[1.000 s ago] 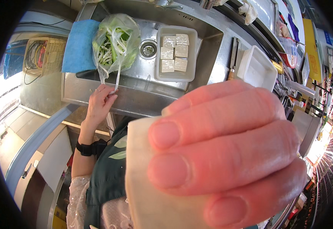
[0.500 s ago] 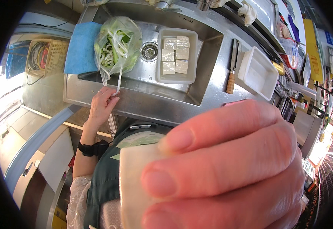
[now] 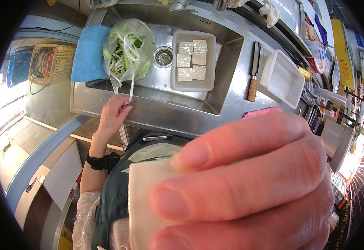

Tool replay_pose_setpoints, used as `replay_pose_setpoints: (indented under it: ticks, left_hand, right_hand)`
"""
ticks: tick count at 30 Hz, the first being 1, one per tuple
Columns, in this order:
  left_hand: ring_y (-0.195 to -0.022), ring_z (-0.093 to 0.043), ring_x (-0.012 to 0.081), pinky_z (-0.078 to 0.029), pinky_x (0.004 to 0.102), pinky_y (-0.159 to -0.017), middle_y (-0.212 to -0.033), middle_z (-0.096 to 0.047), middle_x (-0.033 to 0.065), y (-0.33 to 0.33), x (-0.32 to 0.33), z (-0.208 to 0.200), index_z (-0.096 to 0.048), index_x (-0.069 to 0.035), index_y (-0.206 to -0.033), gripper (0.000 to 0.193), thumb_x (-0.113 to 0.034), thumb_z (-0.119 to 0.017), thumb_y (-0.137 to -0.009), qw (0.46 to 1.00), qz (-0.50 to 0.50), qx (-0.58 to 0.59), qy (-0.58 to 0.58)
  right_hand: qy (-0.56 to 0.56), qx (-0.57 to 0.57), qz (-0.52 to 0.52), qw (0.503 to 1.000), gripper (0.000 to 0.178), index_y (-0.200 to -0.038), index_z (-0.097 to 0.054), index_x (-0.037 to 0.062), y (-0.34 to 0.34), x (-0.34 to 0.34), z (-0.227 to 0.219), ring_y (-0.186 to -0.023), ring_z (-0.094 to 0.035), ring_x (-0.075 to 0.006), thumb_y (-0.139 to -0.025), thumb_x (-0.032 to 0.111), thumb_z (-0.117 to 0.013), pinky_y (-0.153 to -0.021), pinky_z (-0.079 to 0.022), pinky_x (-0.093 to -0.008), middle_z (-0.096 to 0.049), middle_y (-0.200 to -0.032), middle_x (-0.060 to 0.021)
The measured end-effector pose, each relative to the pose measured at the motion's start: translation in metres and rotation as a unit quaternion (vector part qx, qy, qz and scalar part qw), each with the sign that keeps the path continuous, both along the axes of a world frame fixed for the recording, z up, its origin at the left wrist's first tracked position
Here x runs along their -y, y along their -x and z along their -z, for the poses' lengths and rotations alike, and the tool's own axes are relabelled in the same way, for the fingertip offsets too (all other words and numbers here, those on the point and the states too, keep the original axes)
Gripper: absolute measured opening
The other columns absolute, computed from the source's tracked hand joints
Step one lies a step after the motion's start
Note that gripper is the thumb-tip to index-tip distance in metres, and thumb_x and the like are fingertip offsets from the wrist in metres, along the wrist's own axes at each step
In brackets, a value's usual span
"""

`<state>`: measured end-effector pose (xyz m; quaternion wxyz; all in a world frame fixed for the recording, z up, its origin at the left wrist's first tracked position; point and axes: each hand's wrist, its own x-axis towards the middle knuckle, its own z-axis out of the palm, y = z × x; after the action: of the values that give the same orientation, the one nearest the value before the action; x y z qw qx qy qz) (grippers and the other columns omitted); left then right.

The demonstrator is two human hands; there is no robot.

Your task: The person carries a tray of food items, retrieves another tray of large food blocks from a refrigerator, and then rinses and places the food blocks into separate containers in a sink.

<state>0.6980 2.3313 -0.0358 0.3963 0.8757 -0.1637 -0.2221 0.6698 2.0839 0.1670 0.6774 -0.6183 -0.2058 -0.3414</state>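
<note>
My left hand (image 3: pixel 115 112) pinches the gathered mouth of a clear plastic bag (image 3: pixel 146 43) at the sink's near edge. Cut green and white vegetables fill the bag, which rests at the left of the sink. Very close to the camera, my right hand (image 3: pixel 248 179) closes its fingers over a cream-coloured flat piece (image 3: pixel 148 187) with a squared corner; its kind and far side are hidden. Farther off in the sink stands a white plastic tub (image 3: pixel 211 62) holding several white tofu blocks (image 3: pixel 198 72).
A blue cloth (image 3: pixel 89 54) drapes over the left rim of the steel sink (image 3: pixel 227 79), beside the bag. On the counter to the right lie a wooden-handled knife (image 3: pixel 253 88) and a white rectangular tub (image 3: pixel 288 79). A faucet (image 3: pixel 180 6) stands at the back.
The cream-coloured piece and my right hand have shifted very slightly in view. My left hand keeps its hold on the bag.
</note>
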Motion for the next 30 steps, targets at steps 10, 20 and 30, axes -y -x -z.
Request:
replay_pose_setpoints:
  ticks: [10, 20, 30]
  left_hand:
    - [-0.064, -0.053, 0.0199, -0.045, 0.0285, -0.057, -0.089, -0.057, 0.0098, 0.001, -0.004, -0.009, -0.064, 0.000, -0.100, 0.019, -0.005, -0.061, -0.082, 1.000, 0.007, 0.015, -0.013]
    - [-0.063, -0.055, 0.0188, -0.045, 0.0286, -0.057, -0.084, -0.057, 0.0094, 0.007, -0.006, -0.001, -0.064, -0.001, -0.100, 0.019, -0.005, -0.064, -0.081, 1.000, -0.013, 0.019, 0.014]
    - [-0.066, -0.058, 0.0207, -0.046, 0.0294, -0.059, -0.084, -0.057, 0.0099, 0.005, -0.003, 0.002, -0.064, -0.001, -0.100, 0.020, -0.005, -0.064, -0.080, 1.000, -0.001, 0.018, 0.004]
  right_hand:
    - [0.005, -0.260, -0.140, 0.955, 0.047, -0.114, -0.055, -0.0055, -0.040, 0.042, 0.039, -0.088, -0.066, -0.0234, -0.074, 0.012, -0.074, -0.076, -0.056, -0.0337, -0.065, -0.104, -0.0148]
    - [-0.493, -0.494, -0.166, 0.696, 0.052, -0.123, -0.050, 0.0021, -0.040, 0.047, 0.142, -0.108, -0.056, -0.0255, -0.092, 0.043, -0.054, -0.089, -0.046, -0.0433, -0.059, -0.116, -0.0100]
    - [-0.589, -0.264, -0.526, 0.553, 0.067, -0.113, -0.056, 0.0032, -0.040, 0.056, 0.158, -0.066, -0.048, -0.0161, -0.087, 0.064, -0.047, -0.059, -0.036, -0.0294, -0.052, -0.080, -0.0050]
